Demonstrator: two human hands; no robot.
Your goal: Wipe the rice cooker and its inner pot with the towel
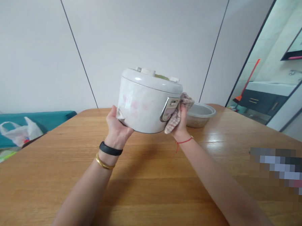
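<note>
A white rice cooker (142,104) with faded pink flowers is held up above the wooden table, lid closed and body slightly tilted. Its front panel (170,109) faces right. My left hand (118,128) supports it from below at the lower left, the fingers partly hidden under the base. At the right side, my right hand (181,123) presses a patterned brown-and-white cloth (174,121) against the cooker beside the panel. Just behind that hand, a grey metal inner pot (200,120) stands on the table.
The wooden table (136,193) reaches to a pale panelled wall (145,31). A blurred-out patch (284,170) lies at the right. On the left, a white plastic bag (22,131) rests on a teal bench (62,118). Beyond a doorway are a washbasin (276,87) and an orange broom (250,79).
</note>
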